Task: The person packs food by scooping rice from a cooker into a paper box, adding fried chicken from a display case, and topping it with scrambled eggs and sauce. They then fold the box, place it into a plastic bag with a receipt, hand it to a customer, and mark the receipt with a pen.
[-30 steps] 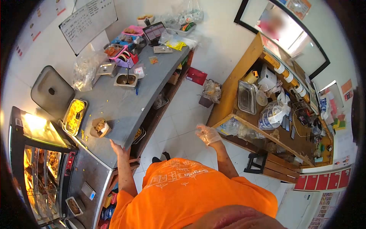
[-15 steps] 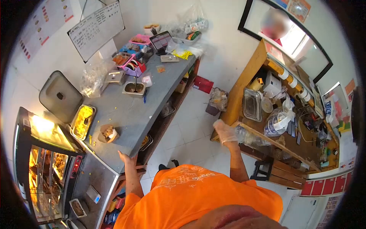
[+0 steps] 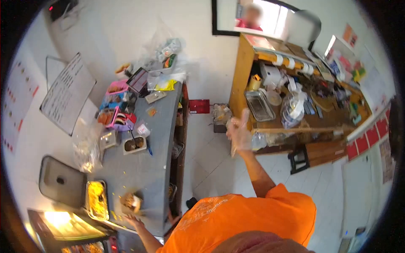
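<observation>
My left hand (image 3: 134, 221) is at the near end of the grey counter, just below a paper food box (image 3: 131, 203), its fingers spread and nothing in them. A metal tray of yellow food (image 3: 97, 200) stands to the left of the box. My right hand (image 3: 239, 134), in a clear plastic glove, is raised over the floor in front of the wooden shelf unit, with a finger pointing up and no object visible in it.
A metal container with dark food (image 3: 135, 145) sits mid-counter near a pink caddy (image 3: 121, 119). An empty metal tray (image 3: 260, 105) and a white bag (image 3: 293, 107) lie on the wooden shelf (image 3: 312, 122). Another person (image 3: 252, 19) shows at the window.
The view has turned to the right. My left hand's fingers have spread beside the food box. My right hand has risen, and a finger now points up.
</observation>
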Demonstrator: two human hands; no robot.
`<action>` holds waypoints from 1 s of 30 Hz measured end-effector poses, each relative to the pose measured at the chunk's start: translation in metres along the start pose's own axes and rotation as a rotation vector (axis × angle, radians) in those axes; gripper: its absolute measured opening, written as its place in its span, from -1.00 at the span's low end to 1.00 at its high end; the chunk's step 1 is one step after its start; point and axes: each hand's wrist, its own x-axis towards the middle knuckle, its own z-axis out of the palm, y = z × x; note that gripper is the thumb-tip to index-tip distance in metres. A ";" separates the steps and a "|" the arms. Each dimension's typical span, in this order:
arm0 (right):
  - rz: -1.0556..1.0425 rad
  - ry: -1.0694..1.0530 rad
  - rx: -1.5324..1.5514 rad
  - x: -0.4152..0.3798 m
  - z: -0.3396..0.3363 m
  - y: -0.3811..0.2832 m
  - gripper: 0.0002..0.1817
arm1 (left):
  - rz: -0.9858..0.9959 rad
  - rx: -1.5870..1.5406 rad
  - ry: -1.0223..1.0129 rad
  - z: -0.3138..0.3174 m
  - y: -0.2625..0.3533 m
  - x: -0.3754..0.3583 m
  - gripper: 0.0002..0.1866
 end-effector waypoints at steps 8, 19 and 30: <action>0.078 0.176 0.888 0.008 0.036 -0.113 -0.14 | -0.103 0.059 -0.314 0.021 0.027 -0.002 -0.15; 0.199 -0.281 0.711 0.002 0.102 -0.117 -0.10 | -0.186 -0.051 -0.068 0.068 -0.003 0.012 -0.22; 0.274 -0.417 0.641 0.077 0.158 -0.109 -0.10 | -0.127 -0.390 -0.072 0.108 -0.017 0.006 -0.28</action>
